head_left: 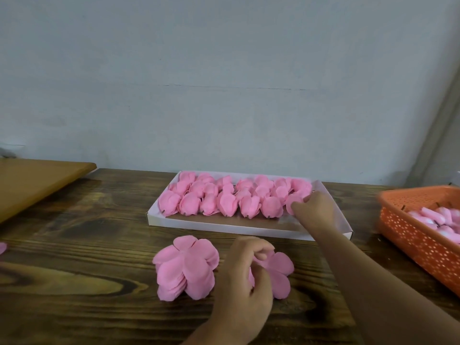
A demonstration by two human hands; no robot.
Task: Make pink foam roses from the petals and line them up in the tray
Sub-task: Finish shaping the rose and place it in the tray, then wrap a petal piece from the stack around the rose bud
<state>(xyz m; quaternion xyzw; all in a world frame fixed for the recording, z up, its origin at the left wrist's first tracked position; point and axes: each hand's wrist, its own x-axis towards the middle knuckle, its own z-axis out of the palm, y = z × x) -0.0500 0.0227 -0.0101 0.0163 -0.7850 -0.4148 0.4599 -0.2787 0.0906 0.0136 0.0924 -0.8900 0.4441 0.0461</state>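
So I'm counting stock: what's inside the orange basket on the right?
Inside the orange basket lie pale pink foam pieces, piled toward its right side. How many there are, or what lies under them, cannot be told: the picture's edge cuts the basket off and the near wall hides its floor.

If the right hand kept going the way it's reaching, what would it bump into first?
The right hand is already touching the end rose in the front row. Going on, it would likely push into the roses behind, then the white tray's far wall. Depth is hard to judge.
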